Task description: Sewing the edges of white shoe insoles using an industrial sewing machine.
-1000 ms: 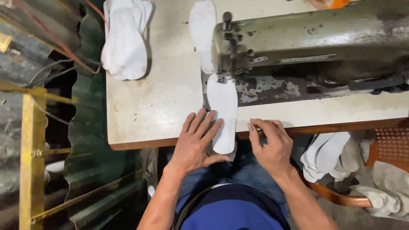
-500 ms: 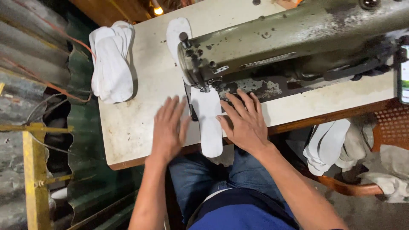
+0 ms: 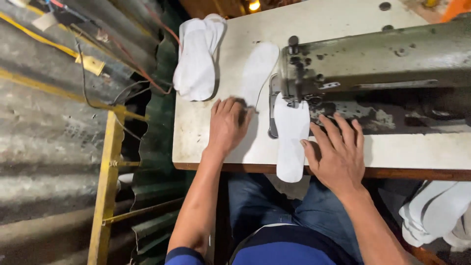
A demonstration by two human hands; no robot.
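Observation:
A white insole lies under the needle of the grey-green sewing machine, its near end hanging over the table's front edge. My right hand rests flat on the table beside it, fingers spread, thumb touching the insole's right edge. My left hand lies on the table to the left, fingertips on the near end of a second white insole that lies beyond it. Neither hand grips anything.
A stack of white insoles sits at the table's far left corner. More white insoles lie low at the right. A yellow metal frame and corrugated sheets stand on the left. My legs in jeans are under the table.
My left hand has left the insole under the needle and slid up and left to the second insole. My right hand has shifted to the insole's right side. The view has moved.

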